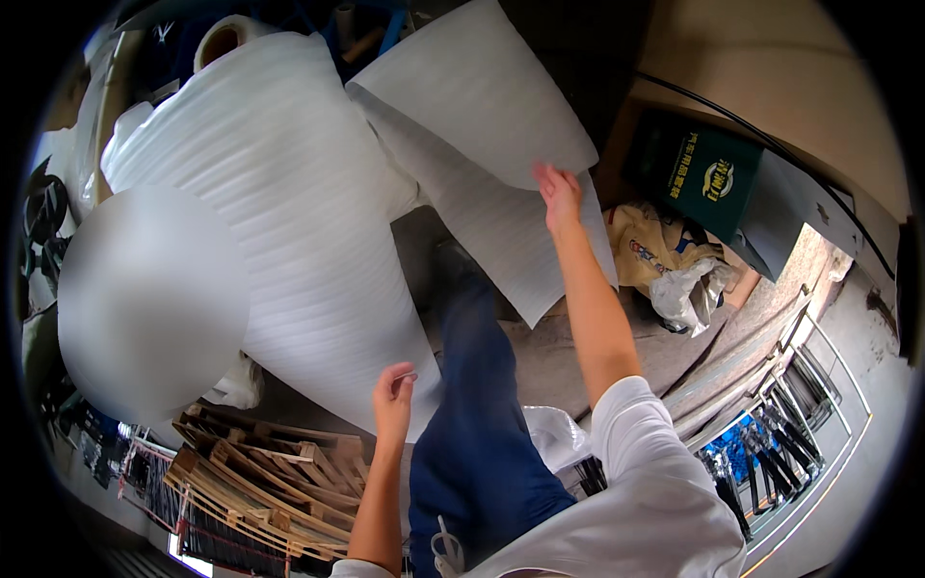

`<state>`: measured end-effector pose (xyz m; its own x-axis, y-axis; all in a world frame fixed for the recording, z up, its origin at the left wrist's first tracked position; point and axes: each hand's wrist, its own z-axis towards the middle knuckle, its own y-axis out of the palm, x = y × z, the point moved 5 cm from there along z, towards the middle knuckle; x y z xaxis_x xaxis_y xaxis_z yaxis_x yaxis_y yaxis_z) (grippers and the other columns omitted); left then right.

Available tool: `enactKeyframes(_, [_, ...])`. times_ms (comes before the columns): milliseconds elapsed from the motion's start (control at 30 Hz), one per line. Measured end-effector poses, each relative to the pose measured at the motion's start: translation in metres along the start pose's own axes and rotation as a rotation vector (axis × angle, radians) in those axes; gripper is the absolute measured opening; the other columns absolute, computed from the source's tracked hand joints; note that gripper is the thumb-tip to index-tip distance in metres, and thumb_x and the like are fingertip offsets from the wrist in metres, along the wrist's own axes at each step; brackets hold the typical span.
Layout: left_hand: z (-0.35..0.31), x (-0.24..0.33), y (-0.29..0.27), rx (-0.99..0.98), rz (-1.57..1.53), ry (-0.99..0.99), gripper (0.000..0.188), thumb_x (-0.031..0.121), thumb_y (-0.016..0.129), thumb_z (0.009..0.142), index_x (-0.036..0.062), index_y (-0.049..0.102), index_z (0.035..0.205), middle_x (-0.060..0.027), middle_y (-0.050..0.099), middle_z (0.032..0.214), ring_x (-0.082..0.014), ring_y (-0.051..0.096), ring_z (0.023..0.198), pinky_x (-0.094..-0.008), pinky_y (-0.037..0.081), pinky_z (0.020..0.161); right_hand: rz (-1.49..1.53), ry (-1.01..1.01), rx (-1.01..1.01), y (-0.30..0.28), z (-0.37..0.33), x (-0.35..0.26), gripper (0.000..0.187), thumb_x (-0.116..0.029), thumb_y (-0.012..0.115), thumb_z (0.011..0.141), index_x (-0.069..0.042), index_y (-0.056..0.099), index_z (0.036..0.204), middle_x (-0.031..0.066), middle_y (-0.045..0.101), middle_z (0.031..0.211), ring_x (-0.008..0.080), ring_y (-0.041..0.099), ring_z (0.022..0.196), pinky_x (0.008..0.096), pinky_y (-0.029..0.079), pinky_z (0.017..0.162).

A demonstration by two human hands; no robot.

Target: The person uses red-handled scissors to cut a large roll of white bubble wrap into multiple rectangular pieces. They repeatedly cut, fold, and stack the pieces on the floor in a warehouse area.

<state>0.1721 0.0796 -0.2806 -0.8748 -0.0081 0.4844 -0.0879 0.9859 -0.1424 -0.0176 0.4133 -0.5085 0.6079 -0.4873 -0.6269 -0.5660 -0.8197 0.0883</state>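
Note:
A large bundle of white foam sheet (279, 183) spreads across the left and centre, its surface ribbed. To its right hangs a separate, folded piece of thin white foam sheet (482, 106), with a pointed lower corner. My right hand (561, 200) reaches up to the edge of this piece, fingers closed on it near the fold. Lower down, by the near end of the large bundle, is my left hand (393, 397). Its fingers are curled with the thumb against them, around something small and thin that I cannot make out.
Wooden pallets (270, 472) are stacked at lower left. On the right are a dark green box (708, 173), a beige bag (641, 246) and crumpled clear plastic (689, 289). A metal rack (771, 443) stands at lower right. A blurred round patch hides part of the left.

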Motion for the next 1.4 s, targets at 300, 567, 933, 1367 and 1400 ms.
enactKeyframes(300, [-0.01,0.019,-0.015,-0.045,-0.011,0.062,0.016,0.004,0.046,0.085,0.0008,0.055,0.098,-0.0048,0.057,0.091,-0.0125,0.055,0.088,-0.023,0.04,0.077,0.119,0.391,0.374,-0.085,0.033,0.061,0.081,-0.031,0.062,0.075,-0.007,0.013,0.135,0.0212,0.006,0.138,0.0337,0.013,0.128,0.0562,0.01,0.099])
enactKeyframes(567, [0.018,0.024,0.024,-0.029,0.02,0.087,0.017,0.001,0.045,0.084,0.0,0.054,0.099,-0.0071,0.058,0.094,-0.0123,0.054,0.089,-0.0231,0.042,0.078,0.512,0.121,-0.098,-0.031,0.048,0.024,0.055,-0.015,0.062,0.075,-0.006,0.036,0.123,0.0117,0.045,0.119,0.0217,0.042,0.113,0.0412,0.034,0.093])
enactKeyframes(933, [-0.077,0.191,0.034,0.277,0.36,0.599,0.049,0.021,0.053,0.084,0.0072,0.032,0.125,-0.0173,0.036,0.126,-0.0307,0.034,0.118,-0.039,0.026,0.099,-1.148,-1.177,-0.468,0.091,-0.371,-0.217,0.029,-0.024,0.054,0.07,-0.007,0.056,0.093,0.0113,0.058,0.088,0.0257,0.053,0.08,0.0357,0.042,0.071])
enactKeyframes(1367, [-0.41,0.357,0.212,-1.57,0.639,0.735,0.08,0.068,0.011,0.079,0.0066,0.053,0.109,-0.0094,0.06,0.092,-0.0175,0.053,0.094,-0.0337,0.026,0.096,-1.632,-0.611,-2.01,0.027,-0.752,-0.395,0.031,-0.001,0.045,0.062,-0.008,0.054,0.091,0.0101,0.053,0.066,0.0286,0.051,0.065,0.0385,0.039,0.056])
enactKeyframes(1400, [-0.422,0.347,0.213,-1.64,0.647,0.634,0.082,0.069,0.012,0.078,0.0049,0.054,0.107,-0.0097,0.06,0.091,-0.0175,0.053,0.093,-0.0333,0.027,0.095,-1.623,-0.708,-1.972,0.011,-0.773,-0.414,0.047,-0.002,0.047,0.06,-0.014,0.047,0.106,0.008,0.051,0.06,0.0322,0.049,0.057,0.0427,0.036,0.051])
